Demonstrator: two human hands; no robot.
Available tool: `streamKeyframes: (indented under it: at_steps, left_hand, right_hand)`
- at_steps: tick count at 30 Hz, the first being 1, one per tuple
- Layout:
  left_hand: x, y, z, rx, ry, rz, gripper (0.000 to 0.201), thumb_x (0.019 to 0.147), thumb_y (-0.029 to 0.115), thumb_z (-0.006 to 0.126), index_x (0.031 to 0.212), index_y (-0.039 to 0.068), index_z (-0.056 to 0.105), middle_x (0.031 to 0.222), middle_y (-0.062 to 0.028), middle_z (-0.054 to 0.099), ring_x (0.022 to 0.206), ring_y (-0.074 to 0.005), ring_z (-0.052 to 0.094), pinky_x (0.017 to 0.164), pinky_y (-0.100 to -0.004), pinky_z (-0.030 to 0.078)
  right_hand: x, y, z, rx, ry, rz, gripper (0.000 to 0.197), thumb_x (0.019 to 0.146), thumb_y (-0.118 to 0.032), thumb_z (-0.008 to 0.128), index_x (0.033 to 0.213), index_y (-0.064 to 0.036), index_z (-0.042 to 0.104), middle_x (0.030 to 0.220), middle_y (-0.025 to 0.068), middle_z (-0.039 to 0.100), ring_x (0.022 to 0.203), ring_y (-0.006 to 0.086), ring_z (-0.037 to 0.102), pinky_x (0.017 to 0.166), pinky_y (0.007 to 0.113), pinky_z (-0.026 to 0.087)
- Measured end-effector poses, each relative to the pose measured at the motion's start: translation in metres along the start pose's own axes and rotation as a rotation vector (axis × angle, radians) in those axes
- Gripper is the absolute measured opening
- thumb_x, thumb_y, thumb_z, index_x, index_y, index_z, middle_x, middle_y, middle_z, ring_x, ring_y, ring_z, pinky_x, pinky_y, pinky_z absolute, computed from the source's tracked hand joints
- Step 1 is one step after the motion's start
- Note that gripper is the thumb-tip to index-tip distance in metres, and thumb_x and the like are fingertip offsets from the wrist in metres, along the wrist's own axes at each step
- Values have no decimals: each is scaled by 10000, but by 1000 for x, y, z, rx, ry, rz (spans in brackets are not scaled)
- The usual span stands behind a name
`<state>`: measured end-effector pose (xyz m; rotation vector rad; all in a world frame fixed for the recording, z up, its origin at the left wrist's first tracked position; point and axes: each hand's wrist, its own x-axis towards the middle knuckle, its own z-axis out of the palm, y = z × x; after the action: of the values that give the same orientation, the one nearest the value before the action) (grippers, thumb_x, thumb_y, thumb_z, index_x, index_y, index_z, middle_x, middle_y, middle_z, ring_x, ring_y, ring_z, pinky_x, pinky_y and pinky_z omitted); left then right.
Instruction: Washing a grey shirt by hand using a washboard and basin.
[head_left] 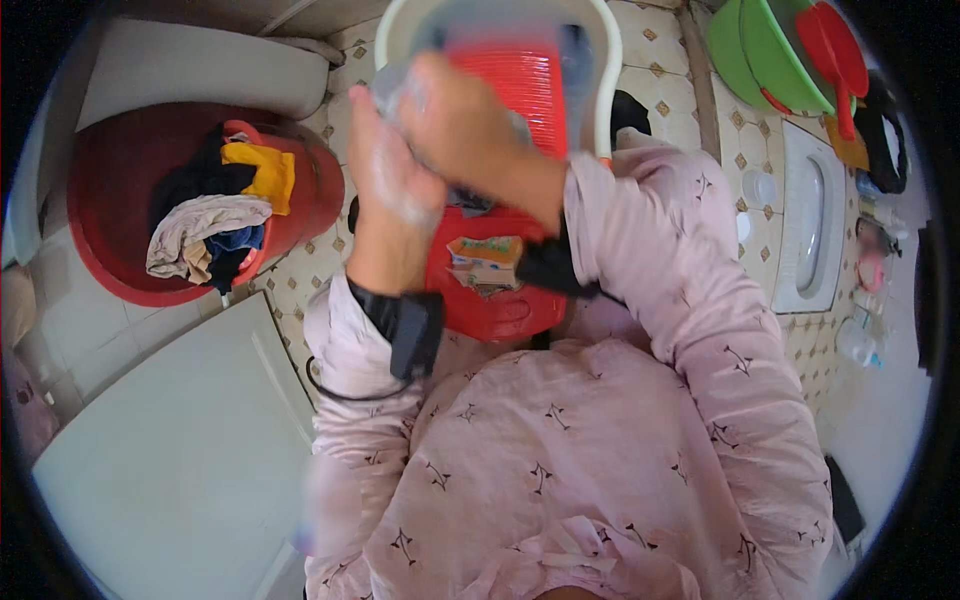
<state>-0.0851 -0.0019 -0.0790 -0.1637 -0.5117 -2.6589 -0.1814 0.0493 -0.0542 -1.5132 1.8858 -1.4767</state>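
Observation:
Both hands are together over the near left rim of a basin, smeared somewhat by motion. My right hand (455,110) is closed in a fist on a wet grey cloth (393,88). My left hand (392,170), white with suds on its palm and wrist, grips the same cloth beside it; its fingertips are mostly hidden. Below them a red washboard (508,85) slopes into the pale basin (606,50) and reaches toward my lap. More grey fabric lies on the board, partly behind my wrists. An orange and white soap wrapper (485,262) rests in the board's near end.
On the left, a red tub (100,225) lies tilted with several garments (210,235) at its mouth. A white panel (180,450) stands nearer. Far right are a green basin (755,55), a red dipper (835,55) and a squat toilet (808,220) in the tiled floor.

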Motion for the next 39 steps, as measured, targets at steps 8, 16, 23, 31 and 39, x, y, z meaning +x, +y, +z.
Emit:
streamKeyframes:
  at_steps: [8, 16, 23, 31, 39]
  left_hand:
    - [-24, 28, -40, 156, 119, 104, 371, 925, 348, 284, 997, 66, 514, 1006, -91, 574, 939, -233, 543, 848, -379, 411]
    - [21, -9, 18, 156, 990, 271, 363, 908, 360, 339, 844, 59, 532, 789, -59, 586, 718, -187, 565, 655, -325, 458]
    - [15, -25, 30, 119, 550, 140, 369, 913, 344, 304, 974, 55, 524, 951, -82, 589, 892, -228, 567, 815, -366, 435]
    - [18, -17, 44, 140, 844, 181, 380, 921, 319, 318, 1047, 26, 523, 1037, -104, 583, 953, -244, 560, 894, -385, 404]
    - [10, -12, 40, 132, 740, 169, 321, 922, 294, 357, 1000, 36, 533, 949, -94, 596, 882, -204, 578, 820, -342, 455]
  right_hand:
    - [-20, -23, 5, 32, -193, -101, 163, 731, -180, 503, 795, -42, 446, 667, 210, 535, 658, 408, 529, 561, 494, 401]
    - [-3, 10, -4, -145, -11, -94, 155, 718, -179, 512, 782, -52, 450, 645, 198, 533, 608, 382, 539, 529, 472, 412]
    - [-4, 16, -14, -183, -122, -84, 145, 722, -179, 492, 772, -49, 453, 665, 214, 537, 647, 389, 540, 572, 480, 412]
    - [24, 44, -15, 693, -273, 512, 309, 843, -343, 470, 926, -51, 529, 825, 74, 562, 765, 168, 543, 728, 306, 428]
    - [22, 25, -30, 718, -379, 364, 239, 752, -225, 620, 877, -29, 569, 763, 9, 570, 732, 105, 533, 642, 274, 453]
